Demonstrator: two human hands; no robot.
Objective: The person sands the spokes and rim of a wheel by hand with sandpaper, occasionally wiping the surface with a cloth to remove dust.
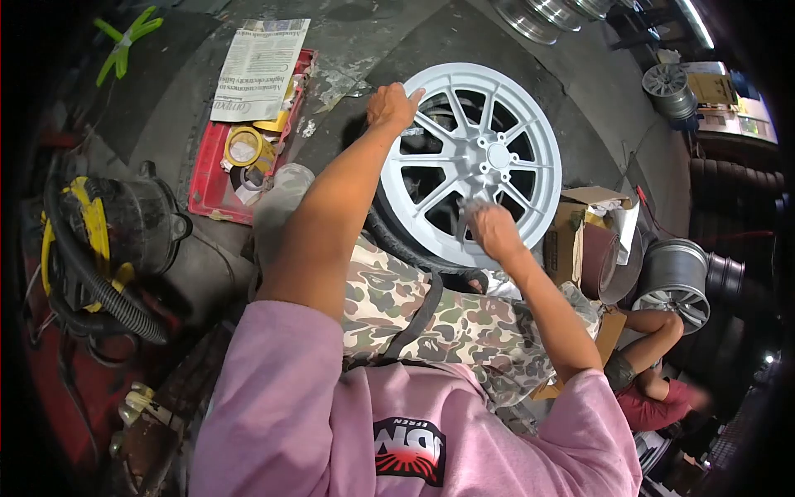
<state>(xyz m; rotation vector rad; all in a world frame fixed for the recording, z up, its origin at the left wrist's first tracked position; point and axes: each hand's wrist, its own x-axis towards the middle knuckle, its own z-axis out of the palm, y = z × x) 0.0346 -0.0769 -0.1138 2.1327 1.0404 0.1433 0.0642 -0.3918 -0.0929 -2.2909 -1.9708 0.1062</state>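
Note:
A light grey alloy wheel [497, 156] with thin spokes lies in front of my knees, on top of a black tire [383, 222]. At the wheel's upper left edge, my left hand [392, 108] is closed around the rim, its thumb on the inner side. My right hand [495, 232] is closed over the lower spokes, below the hub. A small greyish thing, smeared by motion, shows at its fingertips; its kind cannot be made out. Some fingers of both hands are hidden.
Left of me, a red tray [204, 184] holds tape rolls [245, 147] and newspaper [261, 70]; a vacuum cleaner [137, 219] stands beyond. To the right are a cardboard box [566, 240] with sandpaper, a silver wheel [672, 277] and a seated person [654, 398].

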